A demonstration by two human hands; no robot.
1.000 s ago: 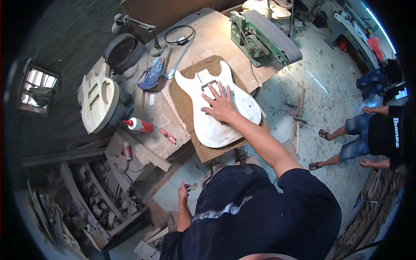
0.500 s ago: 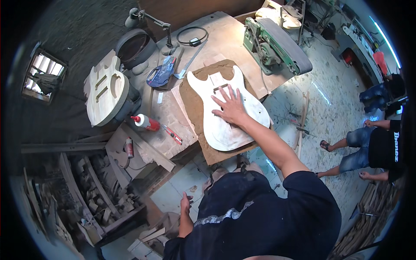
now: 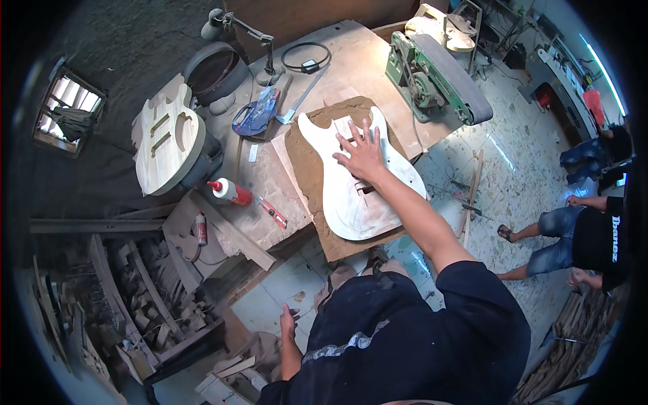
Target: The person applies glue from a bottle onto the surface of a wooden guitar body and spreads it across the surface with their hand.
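Note:
A white-coated electric guitar body (image 3: 351, 212) lies flat on a brown, rough-edged mat (image 3: 307, 169) at the bench's near edge. My right hand (image 3: 362, 156) rests palm down on its upper middle, fingers spread, covering part of the routed cavities. One cavity shows just below the wrist. Low at my side hangs my left hand (image 3: 289, 320), away from the bench, its fingers apart with nothing seen in them. Left of the mat lie a red utility knife (image 3: 271, 212) and a white-and-red glue bottle (image 3: 229, 191).
A bare wooden guitar body (image 3: 169, 145) leans at the left. A green belt sander (image 3: 439, 77) stands at the bench's far right. Behind the mat are a blue tool (image 3: 256, 115), a coiled cable (image 3: 307, 55) and a desk lamp (image 3: 246, 30). Another person (image 3: 587, 233) stands at right.
My right hand has slid up the guitar body, away from me, uncovering a lower cavity. The whole view has shifted slightly. My left hand stays low at my side.

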